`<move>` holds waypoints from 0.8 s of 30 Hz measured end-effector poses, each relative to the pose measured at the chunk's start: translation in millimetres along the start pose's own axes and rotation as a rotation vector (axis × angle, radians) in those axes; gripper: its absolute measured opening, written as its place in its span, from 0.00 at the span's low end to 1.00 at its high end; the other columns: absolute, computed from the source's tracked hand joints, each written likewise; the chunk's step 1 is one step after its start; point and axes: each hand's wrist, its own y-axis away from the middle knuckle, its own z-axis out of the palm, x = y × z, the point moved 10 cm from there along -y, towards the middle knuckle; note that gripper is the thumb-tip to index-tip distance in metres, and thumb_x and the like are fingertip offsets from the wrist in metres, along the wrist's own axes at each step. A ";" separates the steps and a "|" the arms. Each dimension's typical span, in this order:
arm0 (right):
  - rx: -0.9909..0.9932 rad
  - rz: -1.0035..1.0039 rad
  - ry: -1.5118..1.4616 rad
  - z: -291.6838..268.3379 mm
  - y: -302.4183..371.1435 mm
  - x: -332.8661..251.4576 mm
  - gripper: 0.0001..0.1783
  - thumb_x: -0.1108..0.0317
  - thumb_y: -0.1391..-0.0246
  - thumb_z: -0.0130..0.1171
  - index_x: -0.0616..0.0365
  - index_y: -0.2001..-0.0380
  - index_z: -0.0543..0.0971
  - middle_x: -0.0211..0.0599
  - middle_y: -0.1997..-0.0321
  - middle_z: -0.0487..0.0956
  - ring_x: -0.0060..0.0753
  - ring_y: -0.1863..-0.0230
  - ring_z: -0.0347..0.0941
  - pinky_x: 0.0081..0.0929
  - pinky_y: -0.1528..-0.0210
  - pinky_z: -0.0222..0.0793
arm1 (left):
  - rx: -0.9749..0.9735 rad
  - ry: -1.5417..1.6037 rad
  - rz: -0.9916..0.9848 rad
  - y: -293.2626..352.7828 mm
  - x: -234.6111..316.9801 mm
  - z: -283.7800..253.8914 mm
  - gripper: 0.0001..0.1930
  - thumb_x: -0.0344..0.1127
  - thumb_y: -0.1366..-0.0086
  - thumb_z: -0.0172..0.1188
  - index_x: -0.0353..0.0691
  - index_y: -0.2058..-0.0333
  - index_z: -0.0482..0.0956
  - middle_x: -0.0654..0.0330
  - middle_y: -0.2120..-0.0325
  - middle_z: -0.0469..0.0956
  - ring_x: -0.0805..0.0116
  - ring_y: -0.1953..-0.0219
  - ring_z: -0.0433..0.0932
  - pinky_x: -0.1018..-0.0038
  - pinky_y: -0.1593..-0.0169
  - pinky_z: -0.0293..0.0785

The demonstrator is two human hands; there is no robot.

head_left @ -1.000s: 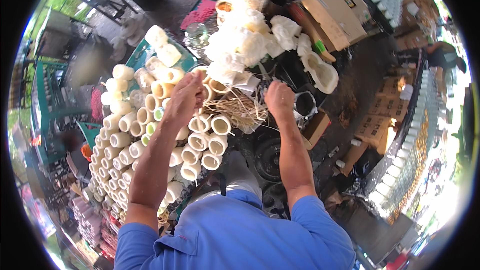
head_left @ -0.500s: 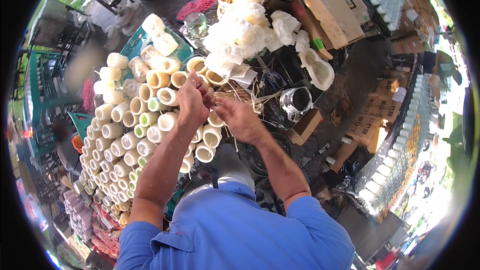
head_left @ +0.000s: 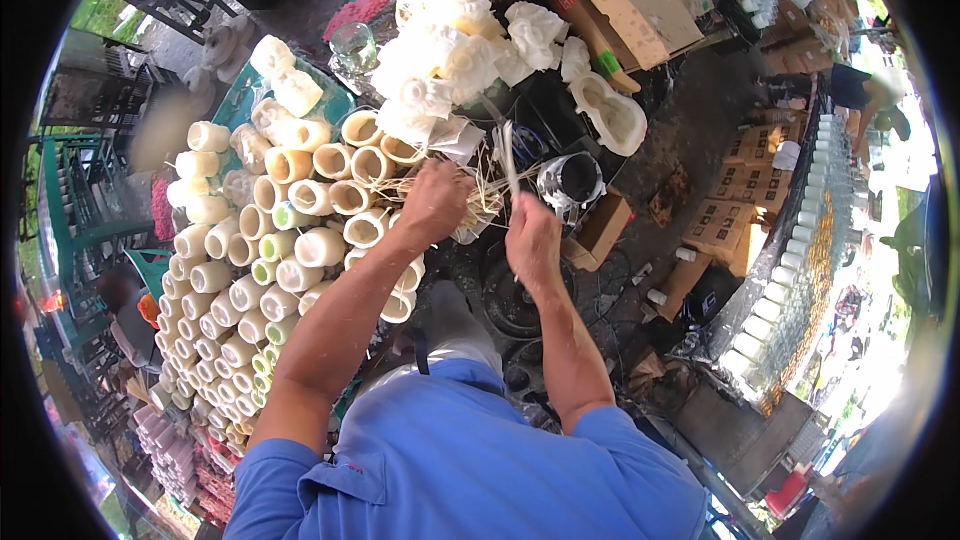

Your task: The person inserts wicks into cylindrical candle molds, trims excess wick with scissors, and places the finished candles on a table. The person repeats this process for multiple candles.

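Note:
My left hand [head_left: 438,202] is over a loose bundle of thin, pale, straw-like strands [head_left: 487,202]. Its fingers are bent together, and whatever they grip is hidden. To the right, my right hand [head_left: 533,237] is closed on the lower end of a long, pale, stick-like thing [head_left: 510,160], which points up and away; blur hides its exact kind. Left of my hands lies a large stack of cream-coloured hollow cylinders [head_left: 322,248], waxy in look, their round ends facing me. A few among them are greenish.
Crumpled white pieces [head_left: 465,60] are heaped beyond my hands. A silvery can [head_left: 571,180] and small open carton [head_left: 600,230] stand on the right, with a pale bowl-like shape [head_left: 610,115] and cardboard box [head_left: 640,5] farther off. Rows of white cylinders [head_left: 780,310] line the far right.
My hands have moved apart: the left went right and onto the strands, the right moved right and now holds up the pale stick-like thing. The whole view has shifted slightly.

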 end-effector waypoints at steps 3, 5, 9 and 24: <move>0.021 0.011 0.163 9.1 -38.8 10.6 0.09 0.71 0.30 0.53 0.66 0.61 0.80 0.60 0.67 0.81 0.69 0.60 0.79 0.55 0.59 0.71 | -0.136 -0.268 0.044 4.2 24.4 35.0 0.30 0.59 0.32 0.62 0.30 0.57 0.85 0.37 0.49 0.80 0.44 0.43 0.78 0.52 0.40 0.73; 0.120 -0.011 0.221 16.4 -63.2 3.1 0.10 0.71 0.31 0.54 0.67 0.58 0.80 0.59 0.62 0.82 0.66 0.57 0.80 0.54 0.56 0.74 | -0.108 -0.345 0.101 -1.5 38.0 45.4 0.25 0.53 0.37 0.63 0.31 0.61 0.87 0.39 0.56 0.82 0.44 0.46 0.79 0.52 0.46 0.74; 0.458 -0.327 0.458 -9.7 -53.3 -38.8 0.13 0.71 0.31 0.56 0.70 0.50 0.80 0.56 0.54 0.84 0.60 0.55 0.82 0.49 0.51 0.79 | -0.078 -0.400 0.142 -10.6 39.9 65.2 0.17 0.46 0.39 0.62 0.36 0.66 0.89 0.45 0.61 0.85 0.45 0.52 0.80 0.52 0.49 0.72; -0.164 0.654 -1.144 77.0 53.2 100.9 0.14 0.63 0.27 0.60 0.64 0.50 0.81 0.33 0.60 0.84 0.19 0.72 0.74 0.22 0.69 0.71 | -0.224 -0.381 0.203 -9.9 42.5 42.6 0.15 0.37 0.36 0.54 0.32 0.63 0.84 0.42 0.53 0.82 0.42 0.44 0.77 0.48 0.43 0.70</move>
